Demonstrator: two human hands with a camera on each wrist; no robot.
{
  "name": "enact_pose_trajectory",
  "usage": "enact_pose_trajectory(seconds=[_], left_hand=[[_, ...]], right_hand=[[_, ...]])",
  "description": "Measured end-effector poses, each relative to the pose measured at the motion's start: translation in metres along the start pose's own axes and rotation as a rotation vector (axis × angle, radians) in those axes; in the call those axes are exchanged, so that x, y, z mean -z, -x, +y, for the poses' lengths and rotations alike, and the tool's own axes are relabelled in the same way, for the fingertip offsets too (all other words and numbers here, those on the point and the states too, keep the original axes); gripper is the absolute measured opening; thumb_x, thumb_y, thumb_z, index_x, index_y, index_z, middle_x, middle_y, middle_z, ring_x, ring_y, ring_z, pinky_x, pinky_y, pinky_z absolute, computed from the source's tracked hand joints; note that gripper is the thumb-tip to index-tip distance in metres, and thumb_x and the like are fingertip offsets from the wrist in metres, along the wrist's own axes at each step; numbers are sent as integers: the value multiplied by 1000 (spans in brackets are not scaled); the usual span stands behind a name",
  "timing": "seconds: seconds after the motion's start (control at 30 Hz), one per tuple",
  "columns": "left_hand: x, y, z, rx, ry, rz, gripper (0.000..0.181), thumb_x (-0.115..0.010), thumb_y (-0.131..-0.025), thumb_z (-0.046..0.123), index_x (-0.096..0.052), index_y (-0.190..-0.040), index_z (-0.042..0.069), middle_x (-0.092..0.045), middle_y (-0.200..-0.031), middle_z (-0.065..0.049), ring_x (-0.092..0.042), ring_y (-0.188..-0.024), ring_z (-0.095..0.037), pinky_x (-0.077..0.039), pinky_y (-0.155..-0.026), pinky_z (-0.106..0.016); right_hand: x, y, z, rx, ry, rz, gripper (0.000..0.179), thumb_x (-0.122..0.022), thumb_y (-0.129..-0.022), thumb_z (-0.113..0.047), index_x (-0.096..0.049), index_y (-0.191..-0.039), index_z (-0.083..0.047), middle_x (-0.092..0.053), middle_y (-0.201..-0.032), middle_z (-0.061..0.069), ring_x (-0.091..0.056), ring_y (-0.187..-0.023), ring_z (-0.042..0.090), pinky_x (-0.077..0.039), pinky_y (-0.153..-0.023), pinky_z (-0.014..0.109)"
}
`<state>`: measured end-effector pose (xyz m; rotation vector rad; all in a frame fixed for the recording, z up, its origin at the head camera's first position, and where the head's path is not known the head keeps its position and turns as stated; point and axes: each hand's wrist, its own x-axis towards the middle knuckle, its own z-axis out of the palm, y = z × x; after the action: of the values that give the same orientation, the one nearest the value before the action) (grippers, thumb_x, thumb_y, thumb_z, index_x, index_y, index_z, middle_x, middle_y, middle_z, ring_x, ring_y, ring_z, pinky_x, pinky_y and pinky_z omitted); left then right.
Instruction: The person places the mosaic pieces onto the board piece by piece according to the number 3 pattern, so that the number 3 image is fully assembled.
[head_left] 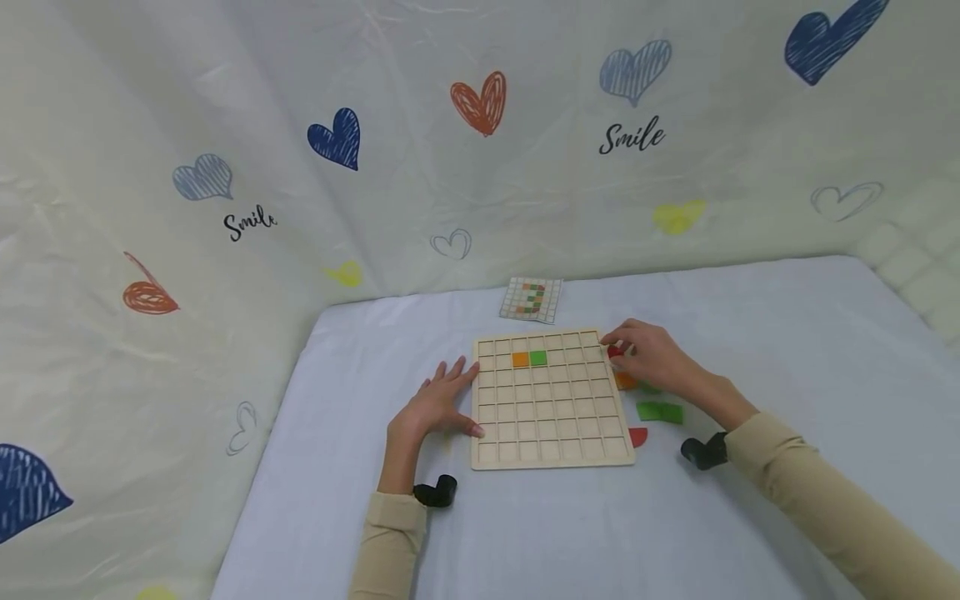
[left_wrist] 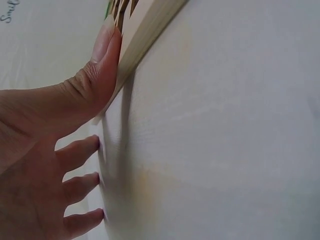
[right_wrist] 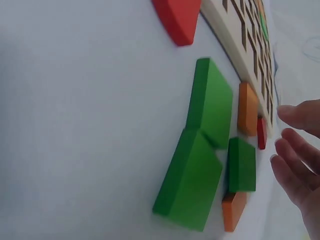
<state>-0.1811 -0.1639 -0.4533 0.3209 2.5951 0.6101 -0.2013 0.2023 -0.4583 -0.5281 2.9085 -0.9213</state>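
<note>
A light wooden grid board lies on the white cloth, an orange square and a green square side by side in its upper cells. My left hand is spread at the board's left edge; in the left wrist view its thumb rests against the rim. By the board's upper right corner, my right hand hovers over a red piece. Its thumb and fingers are parted, with nothing seen between them in the right wrist view.
Right of the board lie two touching light green blocks, a red rounded piece, orange blocks and a darker green block. A pattern card lies behind the board. A printed curtain hangs behind the table.
</note>
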Motion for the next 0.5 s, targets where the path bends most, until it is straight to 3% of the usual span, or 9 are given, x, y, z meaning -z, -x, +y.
enact_pose_trajectory(seconds=[0.5], left_hand=[[1,1,-2,-14,21,0,114,-95,-71,31,-29,-164,23,-12,-174,-5,0,-161,-34,-6,-130,-56]], right_hand=[[0,2,16,-22,18,-28,33,-70,-90,-1,-70,-121,7,-67,-104,16,-62,-92,28,-57,-78,39]])
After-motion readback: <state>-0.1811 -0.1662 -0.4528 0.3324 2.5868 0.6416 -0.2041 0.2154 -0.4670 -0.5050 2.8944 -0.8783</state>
